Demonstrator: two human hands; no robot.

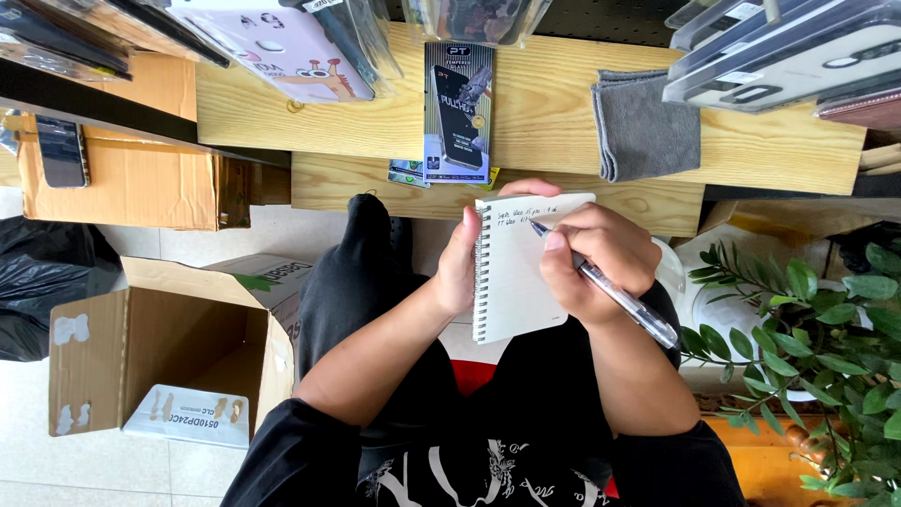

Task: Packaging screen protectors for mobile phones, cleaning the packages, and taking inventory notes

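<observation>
Fingers [563, 246] of the right hand [601, 258] pinch a pen [610, 293], tip on the notepad [521, 272], which the left hand [462, 268] grips by its spiral edge, just off the bench [375, 183] front edge.

The left hand [460, 268] holds a spiral notepad [522, 272] while the right hand [596, 258] presses a pen [619, 299] to it.
</observation>
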